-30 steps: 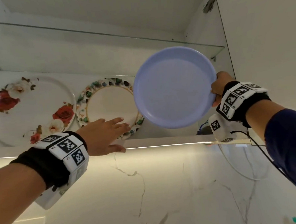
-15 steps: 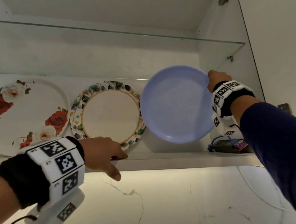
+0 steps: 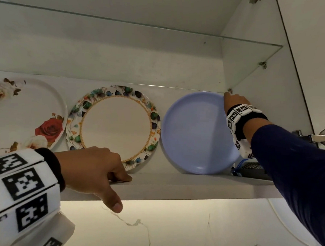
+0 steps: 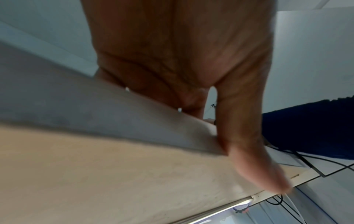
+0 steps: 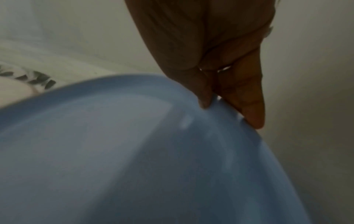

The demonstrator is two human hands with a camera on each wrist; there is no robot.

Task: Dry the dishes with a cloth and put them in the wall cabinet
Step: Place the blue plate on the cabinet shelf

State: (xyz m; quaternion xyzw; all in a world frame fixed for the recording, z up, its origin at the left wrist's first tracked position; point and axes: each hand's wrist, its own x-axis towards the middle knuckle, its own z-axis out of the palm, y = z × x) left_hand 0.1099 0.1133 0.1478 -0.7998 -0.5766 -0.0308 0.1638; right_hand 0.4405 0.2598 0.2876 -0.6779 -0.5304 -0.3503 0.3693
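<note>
A plain blue plate (image 3: 196, 132) stands on edge on the wall cabinet's bottom shelf (image 3: 189, 185), leaning toward the back at the right end. My right hand (image 3: 230, 98) pinches its upper right rim, close to the cabinet's side wall. In the right wrist view the thumb and fingers of the right hand (image 5: 229, 113) sit on either side of the blue plate's (image 5: 134, 151) rim. My left hand (image 3: 116, 189) grips the shelf's front edge, fingers on top and thumb below. In the left wrist view the left hand (image 4: 226, 141) wraps the shelf (image 4: 95, 121). No cloth is in view.
A leaf-rimmed plate (image 3: 116, 125) and a rose-patterned plate (image 3: 26, 118) lean on the back wall left of the blue one. A dark object with a blue cord (image 3: 252, 170) lies at the shelf's right end. A glass shelf (image 3: 153, 27) runs above; a door hinge (image 3: 324, 137) juts out at right.
My right hand has carried the blue plate down and back until its rim stands on the shelf. My left hand dropped from near the leaf-rimmed plate onto the shelf's front edge.
</note>
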